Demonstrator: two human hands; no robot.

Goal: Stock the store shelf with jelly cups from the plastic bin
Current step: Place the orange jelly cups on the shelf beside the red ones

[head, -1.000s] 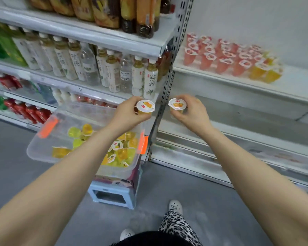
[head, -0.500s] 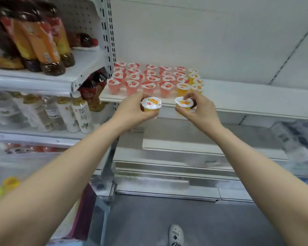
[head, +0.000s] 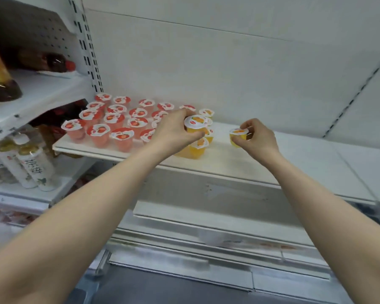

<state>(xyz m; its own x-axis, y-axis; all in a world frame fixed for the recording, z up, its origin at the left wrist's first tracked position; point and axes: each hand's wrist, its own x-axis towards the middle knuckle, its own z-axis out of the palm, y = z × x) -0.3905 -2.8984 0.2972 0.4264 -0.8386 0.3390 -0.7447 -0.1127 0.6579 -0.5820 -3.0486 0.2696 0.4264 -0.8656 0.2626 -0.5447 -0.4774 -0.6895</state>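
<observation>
Each hand, left hand [head: 173, 132] and right hand [head: 258, 139], grips one jelly cup.

White shelf [head: 261, 160] bearing rows of red jelly cups [head: 110, 126], orange jelly cups [head: 198, 148] beside.

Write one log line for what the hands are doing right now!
step: placing | left hand: grips left orange cup over shelved orange cups | right hand: pinches right orange cup over bare shelf
</observation>
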